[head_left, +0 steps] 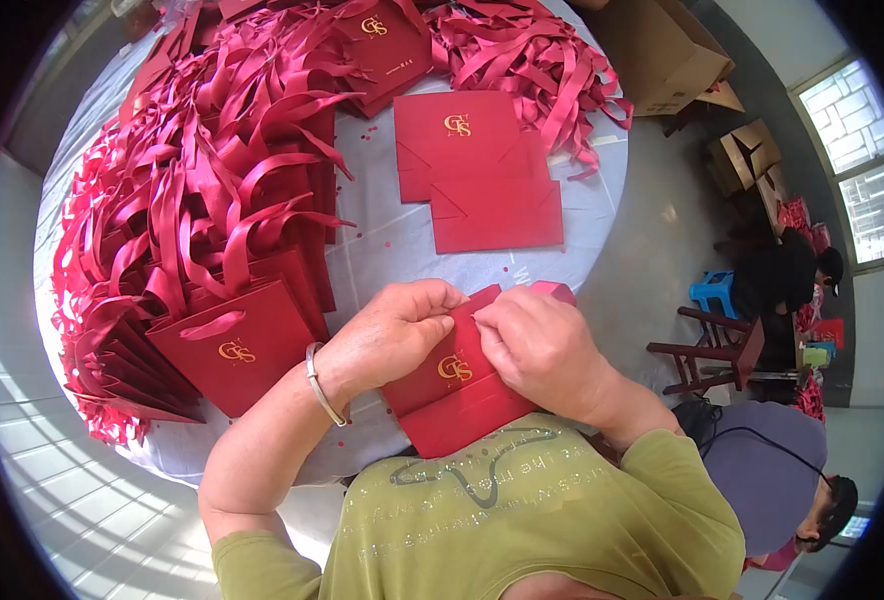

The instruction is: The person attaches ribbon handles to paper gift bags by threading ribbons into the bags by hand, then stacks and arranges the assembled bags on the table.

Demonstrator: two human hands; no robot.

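Note:
A flat red paper gift bag [457,415] with a gold emblem lies at the table's near edge, against my body. My left hand [399,327], with a silver bangle at the wrist, pinches the bag's upper left edge between thumb and fingers. At the upper right edge, my right hand [544,343] has its fingertips pressed together on a pink-red ribbon [554,291], part of which shows behind the knuckles. Whether the ribbon passes through the bag is hidden by the fingers. Just beyond my hands lie flat folded red bags [497,215] without ribbons.
Many red bags with ribbon handles [232,345] are stacked along the left of the white-covered table [367,265]. Loose ribbons [532,65] heap at the back. Right of the table are a cardboard box [662,60], a wooden stool [712,350], a blue stool [712,290] and seated people.

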